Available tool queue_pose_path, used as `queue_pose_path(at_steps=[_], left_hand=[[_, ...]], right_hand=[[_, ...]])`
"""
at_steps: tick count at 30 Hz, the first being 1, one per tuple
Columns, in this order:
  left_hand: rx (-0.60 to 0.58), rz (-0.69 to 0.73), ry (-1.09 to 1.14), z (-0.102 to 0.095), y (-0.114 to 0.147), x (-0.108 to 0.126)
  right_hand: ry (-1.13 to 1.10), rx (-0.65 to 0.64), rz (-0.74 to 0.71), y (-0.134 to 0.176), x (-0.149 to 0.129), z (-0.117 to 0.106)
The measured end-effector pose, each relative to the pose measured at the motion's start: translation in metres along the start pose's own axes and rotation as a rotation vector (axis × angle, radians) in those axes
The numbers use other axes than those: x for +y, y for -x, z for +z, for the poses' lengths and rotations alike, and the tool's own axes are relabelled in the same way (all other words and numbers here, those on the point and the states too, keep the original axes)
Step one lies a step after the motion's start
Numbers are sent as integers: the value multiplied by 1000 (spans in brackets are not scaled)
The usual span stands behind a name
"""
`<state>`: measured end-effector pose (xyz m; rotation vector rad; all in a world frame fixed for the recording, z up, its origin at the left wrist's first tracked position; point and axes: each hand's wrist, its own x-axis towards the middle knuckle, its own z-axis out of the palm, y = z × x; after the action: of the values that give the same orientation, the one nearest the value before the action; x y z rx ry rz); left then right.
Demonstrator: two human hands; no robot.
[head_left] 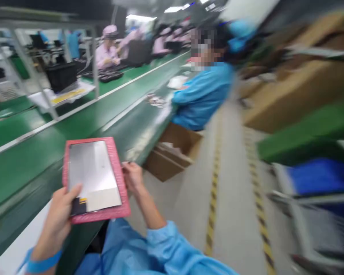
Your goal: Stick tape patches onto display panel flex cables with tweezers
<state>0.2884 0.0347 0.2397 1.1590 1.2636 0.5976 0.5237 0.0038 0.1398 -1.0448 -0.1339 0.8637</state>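
Note:
A flat display panel [93,168], silvery grey with a pale strip and a dark corner bearing a small orange piece, lies on a pink foam sheet [118,179]. My left hand [60,210] grips both at the lower left, its thumb across the panel's face and its other fingers hidden beneath. By the right edge of the foam, my right hand [134,177] is closed in a pinch. Something small and dark shows at its fingertips, too blurred to name. Whether this hand touches the foam, I cannot tell.
A green workbench [74,128] runs away along my left, with a white-framed shelf [96,65] above it. Ahead, a person in blue [203,95] sits at the bench beside an open cardboard box [172,156]. Yellow-black tape [213,191] marks the floor; a blurred cart [312,214] stands right.

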Motion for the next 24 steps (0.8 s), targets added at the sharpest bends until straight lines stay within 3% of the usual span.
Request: queue_pose_path(at_steps=[2,5,9,16,24], left_hand=[[45,-21,31,12,2,-34],[120,-24,-29,18,-2,-72],[153,-14,-257,8,6,-92],[137,14,-572,-1,20,-96],[290,3,-583,18,26,-104]], right_hand=[[29,69,-19,-5,-7,-24],[94,74,-29,-9,-8,-45],[182,8,-46,10,-2,-53],[233,-64,-83,21,33,-34],[209,13,-103,8,60,11]])
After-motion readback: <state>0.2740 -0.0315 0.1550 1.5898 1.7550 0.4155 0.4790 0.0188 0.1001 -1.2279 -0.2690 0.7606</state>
